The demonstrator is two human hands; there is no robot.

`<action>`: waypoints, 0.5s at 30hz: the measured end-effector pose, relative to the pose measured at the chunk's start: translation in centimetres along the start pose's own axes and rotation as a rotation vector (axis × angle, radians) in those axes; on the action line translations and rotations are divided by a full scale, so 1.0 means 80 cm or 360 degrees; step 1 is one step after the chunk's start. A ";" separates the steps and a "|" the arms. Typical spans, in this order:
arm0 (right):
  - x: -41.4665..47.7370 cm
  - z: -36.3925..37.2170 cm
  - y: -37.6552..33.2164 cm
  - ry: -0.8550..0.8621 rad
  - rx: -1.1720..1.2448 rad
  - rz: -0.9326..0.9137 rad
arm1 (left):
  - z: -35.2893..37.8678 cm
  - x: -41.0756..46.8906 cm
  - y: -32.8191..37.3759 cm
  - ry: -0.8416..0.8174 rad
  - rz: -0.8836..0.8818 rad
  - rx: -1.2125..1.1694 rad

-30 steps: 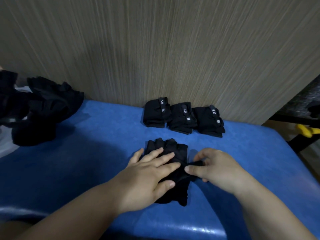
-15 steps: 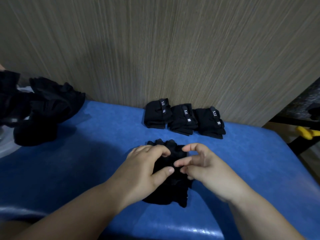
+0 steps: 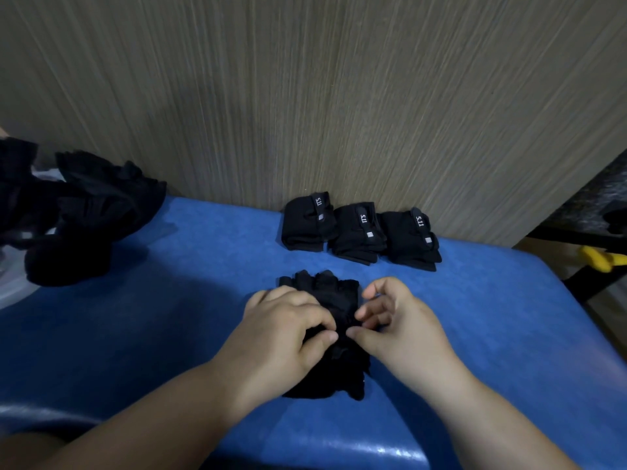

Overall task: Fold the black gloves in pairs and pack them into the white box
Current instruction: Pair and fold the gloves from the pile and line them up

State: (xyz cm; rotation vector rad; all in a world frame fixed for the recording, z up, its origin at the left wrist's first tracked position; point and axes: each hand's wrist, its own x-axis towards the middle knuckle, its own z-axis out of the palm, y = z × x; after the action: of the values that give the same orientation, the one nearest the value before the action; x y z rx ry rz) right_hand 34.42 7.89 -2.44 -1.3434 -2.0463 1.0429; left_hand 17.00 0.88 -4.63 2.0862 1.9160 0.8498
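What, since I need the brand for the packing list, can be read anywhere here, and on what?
"5.11", sideways, strap of left folded pair
"5.11", strap of middle folded pair
"5.11", strap of right folded pair
Too small to read: small grey tags below the straps.

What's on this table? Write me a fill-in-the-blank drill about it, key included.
____ folded pairs stand in a row by the wall.
The left hand and right hand meet on a glove pair lying on the ____ table.
The heap of loose gloves lies on the person's ____ side.
Missing: three; blue; left.
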 end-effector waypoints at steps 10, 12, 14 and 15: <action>-0.002 0.006 0.005 0.0011 -0.0350 -0.0291 | -0.001 0.000 -0.003 0.0106 -0.0010 0.0081; -0.002 0.006 0.007 -0.0007 -0.0431 -0.0293 | 0.000 0.000 -0.005 0.0096 -0.0010 0.0055; -0.001 0.005 0.007 -0.0014 -0.0513 -0.0282 | -0.001 0.001 -0.005 0.0101 -0.0007 0.0043; 0.000 0.003 0.007 -0.0018 -0.0542 -0.0277 | -0.002 0.001 -0.005 0.0105 -0.0005 0.0043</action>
State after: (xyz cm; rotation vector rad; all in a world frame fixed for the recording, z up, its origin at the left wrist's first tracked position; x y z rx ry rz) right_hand 34.54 7.93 -3.05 -1.2862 -2.3787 0.6484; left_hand 16.55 0.99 -4.69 2.0948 1.9741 0.9074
